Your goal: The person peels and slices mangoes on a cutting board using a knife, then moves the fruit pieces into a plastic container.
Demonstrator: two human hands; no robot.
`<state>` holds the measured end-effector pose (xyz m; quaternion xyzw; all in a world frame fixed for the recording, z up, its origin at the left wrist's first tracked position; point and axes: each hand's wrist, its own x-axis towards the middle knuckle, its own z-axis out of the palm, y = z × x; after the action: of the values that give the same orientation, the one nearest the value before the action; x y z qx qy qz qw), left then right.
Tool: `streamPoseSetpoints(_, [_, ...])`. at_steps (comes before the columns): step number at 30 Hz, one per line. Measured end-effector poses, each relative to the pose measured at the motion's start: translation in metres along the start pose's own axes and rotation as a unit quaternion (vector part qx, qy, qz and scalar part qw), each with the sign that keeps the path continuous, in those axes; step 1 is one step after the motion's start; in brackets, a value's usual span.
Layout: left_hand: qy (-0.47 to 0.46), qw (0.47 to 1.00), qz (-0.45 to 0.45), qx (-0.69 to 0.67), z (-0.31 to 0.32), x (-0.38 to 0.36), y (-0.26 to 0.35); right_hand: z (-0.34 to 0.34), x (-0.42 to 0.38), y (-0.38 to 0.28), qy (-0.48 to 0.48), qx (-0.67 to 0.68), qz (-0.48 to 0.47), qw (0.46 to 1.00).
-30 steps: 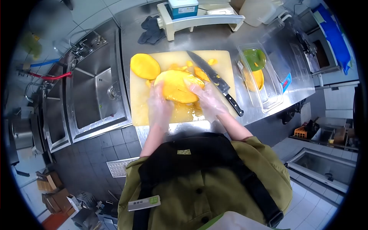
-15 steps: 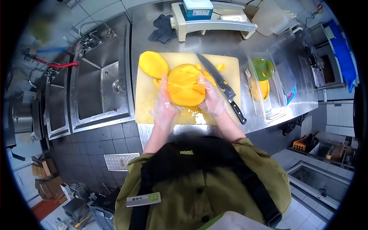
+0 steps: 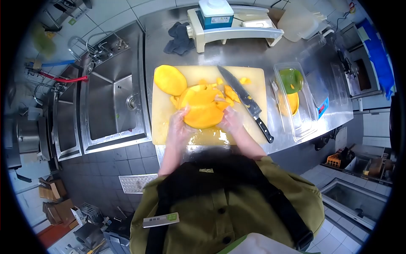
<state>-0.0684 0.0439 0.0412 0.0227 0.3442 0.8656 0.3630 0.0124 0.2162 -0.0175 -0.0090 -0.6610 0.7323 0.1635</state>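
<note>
Both my hands, in clear plastic gloves, are closed round a large peeled mango piece over the yellowed cutting board. My left hand grips its left side, and my right hand grips its right side, by a ragged, torn edge. Behind it, more mango flesh partly shows. A smooth mango half lies at the board's far left corner. Small mango scraps are scattered toward the right, beside a chef's knife lying slantwise, its black handle past the board's edge.
Right of the board is a clear plastic container with green peel and yellow mango inside. A digital scale stands beyond it. At the back are a cream-coloured rack and a dark cloth. Steel sinks lie to the left.
The held mango has come nearer to my body and its upper part has opened apart, showing pieces behind. The whole view has shifted slightly.
</note>
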Motion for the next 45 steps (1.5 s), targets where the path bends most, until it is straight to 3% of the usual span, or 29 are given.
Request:
streamPoseSetpoints(2, [-0.001,0.996,-0.078,0.04,0.006,-0.006,0.024,-0.001,0.013,-0.03,-0.003,0.028,0.071,0.997])
streamPoseSetpoints(5, [-0.029,0.992,-0.106,0.07,-0.009,-0.006,0.032,-0.021,0.037,-0.079,0.023,0.106,0.254,0.961])
streamPoseSetpoints(6, [0.003,0.996,-0.066,0.063,0.02,-0.019,0.039,-0.027,0.031,-0.086,0.035,0.133,0.315,0.939])
streamPoseSetpoints(7, [0.023,0.99,-0.002,0.139,0.019,-0.023,0.033,-0.036,0.024,-0.09,-0.006,-0.168,0.29,0.942])
streamPoseSetpoints(8, [0.042,0.974,0.064,0.214,0.015,-0.025,0.027,-0.047,0.015,-0.094,-0.048,-0.453,0.24,0.857])
streamPoseSetpoints(9, [0.012,0.927,0.131,0.352,-0.005,-0.024,0.018,-0.058,-0.001,-0.09,-0.05,-0.594,0.183,0.782])
streamPoseSetpoints(10, [0.007,0.843,0.209,0.496,-0.024,-0.023,0.009,-0.068,-0.016,-0.085,-0.036,-0.721,0.131,0.68])
streamPoseSetpoints(11, [0.022,0.745,0.286,0.602,-0.044,-0.022,0.0,-0.081,-0.039,-0.059,0.013,-0.742,0.087,0.665])
streamPoseSetpoints(12, [0.008,0.731,0.301,0.613,-0.048,-0.022,-0.004,-0.081,-0.048,-0.052,0.06,-0.757,0.041,0.649])
streamPoseSetpoints(14, [0.007,0.702,0.323,0.634,-0.057,-0.027,-0.008,-0.088,-0.052,-0.039,0.041,-0.793,0.075,0.603])
streamPoseSetpoints(15, [0.02,0.69,0.33,0.644,-0.03,-0.032,-0.004,-0.089,-0.05,-0.037,0.031,-0.81,0.092,0.578])
streamPoseSetpoints(16, [0.031,0.679,0.336,0.652,-0.009,-0.035,-0.005,-0.09,-0.046,-0.034,0.032,-0.809,0.084,0.581])
streamPoseSetpoints(18, [0.122,0.831,0.266,0.473,0.014,-0.033,-0.013,-0.101,-0.045,-0.034,0.023,-0.736,0.05,0.674])
streamPoseSetpoints(20, [0.167,0.883,0.224,0.377,0.021,-0.032,-0.018,-0.107,-0.042,-0.036,0.025,-0.671,0.048,0.74])
streamPoseSetpoints(22, [0.183,0.875,0.202,0.399,0.024,-0.036,-0.022,-0.096,-0.042,-0.058,0.032,-0.614,0.083,0.785])
streamPoseSetpoints(24, [0.203,0.868,0.151,0.427,0.035,-0.04,-0.019,-0.066,-0.044,-0.1,-0.007,-0.592,0.043,0.805])
streamPoseSetpoints(26, [0.204,0.812,0.142,0.528,0.04,-0.04,-0.022,-0.035,-0.043,-0.141,-0.058,-0.565,0.024,0.822])
streamPoseSetpoints(28, [0.179,0.681,0.186,0.685,0.034,-0.033,-0.032,-0.014,-0.039,-0.165,-0.121,-0.536,0.02,0.835])
streamPoseSetpoints(30, [0.232,0.786,0.174,0.546,0.033,-0.023,-0.044,-0.007,-0.034,-0.172,-0.154,-0.53,0.016,0.834])
streamPoseSetpoints(32, [0.25,0.791,0.183,0.527,0.035,-0.021,-0.049,-0.005,-0.03,-0.172,-0.191,-0.546,0.019,0.816])
streamPoseSetpoints(34, [0.238,0.703,0.216,0.635,0.038,-0.024,-0.048,-0.004,-0.028,-0.169,-0.209,-0.574,0.022,0.791])
streamPoseSetpoints(37, [0.249,0.746,0.188,0.588,0.036,-0.021,-0.048,-0.005,-0.026,-0.165,-0.223,-0.585,0.018,0.779])
streamPoseSetpoints(40, [0.294,0.887,0.146,0.325,0.039,-0.012,-0.052,-0.006,-0.023,-0.165,-0.226,-0.604,-0.031,0.764])
streamPoseSetpoints(41, [0.254,0.814,0.208,0.479,0.036,-0.013,-0.052,-0.007,-0.021,-0.165,-0.226,-0.614,-0.054,0.754])
streamPoseSetpoints(43, [0.148,0.589,0.312,0.731,0.028,-0.018,-0.047,-0.006,-0.017,-0.16,-0.218,-0.654,-0.068,0.721])
streamPoseSetpoints(45, [0.146,0.607,0.217,0.75,0.037,-0.028,-0.043,-0.006,-0.014,-0.155,-0.216,-0.674,-0.084,0.702])
